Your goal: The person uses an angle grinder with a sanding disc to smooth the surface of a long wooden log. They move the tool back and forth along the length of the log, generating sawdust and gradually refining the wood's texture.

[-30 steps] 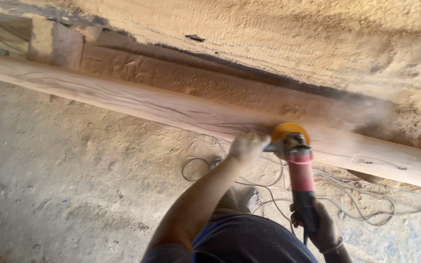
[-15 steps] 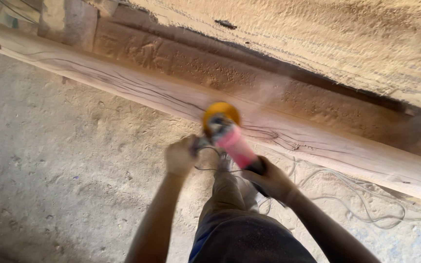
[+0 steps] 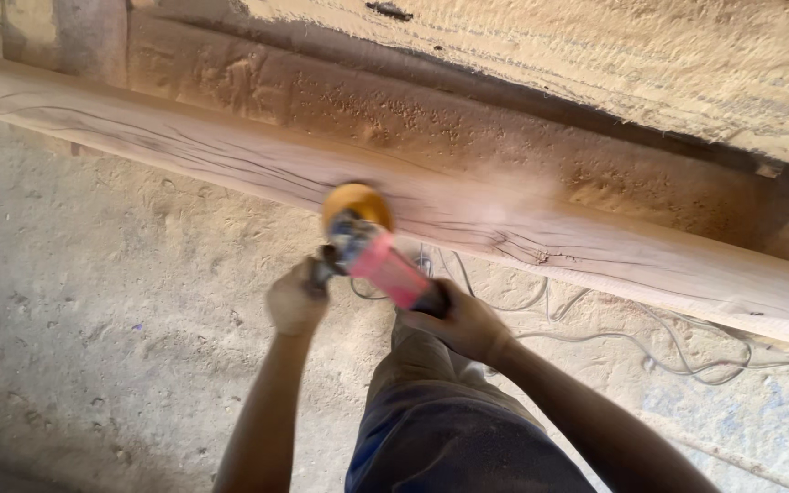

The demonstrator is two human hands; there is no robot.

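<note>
There was one angle grinder [image 3: 372, 251], red-bodied with a yellow guard, and two hands on it: one left hand [image 3: 296, 299] and one right hand [image 3: 463, 321]. One long wooden beam [image 3: 595, 251] ran across, and one tangled grey cable [image 3: 687, 351] lay on one dusty floor [image 3: 93, 301].

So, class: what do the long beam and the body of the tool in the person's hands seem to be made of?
Beam: wood, bare and matt; dark grain lines run along it and dust rises from it. Tool: body looks like pink plastic, though motion blur leaves this uncertain.
</note>
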